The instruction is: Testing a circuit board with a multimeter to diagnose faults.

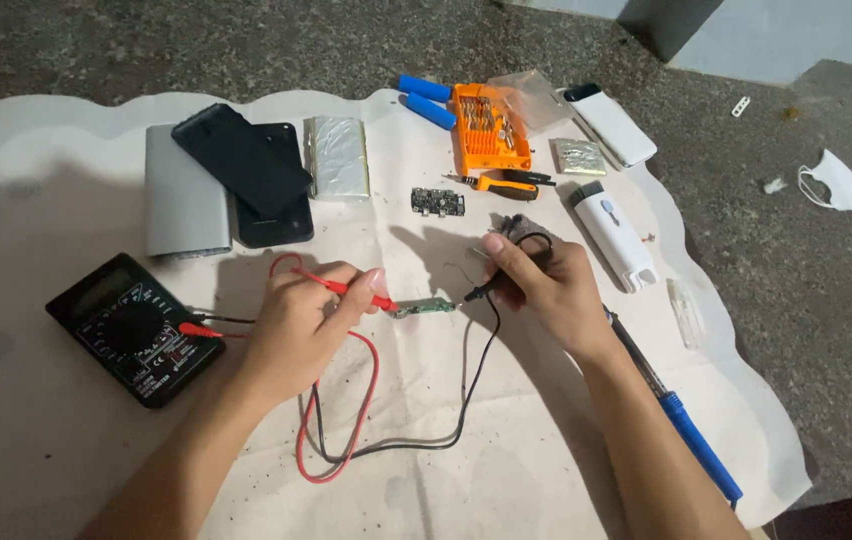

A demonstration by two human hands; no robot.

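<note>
Nearest the camera, the red and black leads [346, 440] looped slack across the white sheet [66, 440] spread over the floor, loose enough that neither probe was tugged. The left hand [296, 325] had its grip pinched shut on the red probe [351, 290], held like a pen so its tip met the left end of the small green circuit board [423, 309]; the right hand [546, 290] was closed the same way on the black probe [491, 288], its tip at the board's right end. The board lay flat on the sheet between both hands. To the left the black multimeter [136, 328] sat face up, seemingly so its display stayed readable. A blue-handled soldering iron [691, 435] lay by the right forearm. Farther off, an open orange case [486, 125] held rows of screwdriver bits, its clear lid [531, 95] tipped back, beside two blue cylindrical cells [426, 100].
</note>
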